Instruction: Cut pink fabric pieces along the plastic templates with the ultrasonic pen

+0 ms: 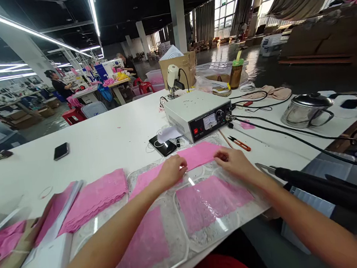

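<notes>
Our left hand point(171, 171) and right hand point(234, 163) seem nearly closed on the pink cloth point(200, 154) at twelve o'clock. A nearer piece point(212, 203) looks laid; the ten-o'clock stack point(98, 195) apparently remains.

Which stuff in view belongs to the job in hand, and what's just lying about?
In the job:
- pink cloth, left hand and right hand at it
- clear plastic
- pink stack, probably

Lying about, by the look of it:
- phone
- glass pot
- green-lidded cup
</notes>
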Demonstrator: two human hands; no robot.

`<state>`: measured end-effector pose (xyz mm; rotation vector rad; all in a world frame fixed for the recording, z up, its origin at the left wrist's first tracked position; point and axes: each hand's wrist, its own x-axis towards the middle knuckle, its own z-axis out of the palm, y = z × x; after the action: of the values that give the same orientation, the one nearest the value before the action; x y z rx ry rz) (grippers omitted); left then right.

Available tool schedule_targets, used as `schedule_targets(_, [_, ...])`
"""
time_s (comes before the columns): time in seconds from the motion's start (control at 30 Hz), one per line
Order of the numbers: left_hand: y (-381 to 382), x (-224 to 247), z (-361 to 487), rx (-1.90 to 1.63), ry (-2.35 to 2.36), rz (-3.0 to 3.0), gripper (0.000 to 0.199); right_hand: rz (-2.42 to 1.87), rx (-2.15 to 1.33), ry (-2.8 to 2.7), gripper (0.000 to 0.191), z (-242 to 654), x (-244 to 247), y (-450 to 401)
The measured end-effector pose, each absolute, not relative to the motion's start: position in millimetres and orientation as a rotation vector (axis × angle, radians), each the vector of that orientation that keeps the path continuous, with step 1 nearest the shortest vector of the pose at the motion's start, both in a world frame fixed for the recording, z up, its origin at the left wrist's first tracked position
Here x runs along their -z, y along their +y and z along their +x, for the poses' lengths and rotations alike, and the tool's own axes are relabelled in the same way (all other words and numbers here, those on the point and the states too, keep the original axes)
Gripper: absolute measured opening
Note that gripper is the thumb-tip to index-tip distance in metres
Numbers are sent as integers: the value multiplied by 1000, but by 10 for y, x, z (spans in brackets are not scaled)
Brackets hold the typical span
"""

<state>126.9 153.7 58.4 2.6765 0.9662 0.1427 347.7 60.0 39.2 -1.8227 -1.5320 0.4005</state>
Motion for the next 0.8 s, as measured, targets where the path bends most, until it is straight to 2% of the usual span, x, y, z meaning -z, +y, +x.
schedule_targets(0.13, [1793, -480, 1420, 9, 958, 2603, 33, -1816, -447, -1549, 10, 3478, -305, 1059])
schedule_targets(0.37, [1915, -398, 1424, 55, 920, 2480, 32, -1826, -485, -1579, 12, 3532, -74, 1107])
schedule_targets(0.6, [1942, -457, 1451, 78, 911, 2403, 33, -1737, -462, -1668, 19, 3564, -133, 1042])
schedule_targets(0.8, [1971, -583, 1474, 75, 895, 2367, 32, -1587, -304, -1818, 21, 3385, -139, 964])
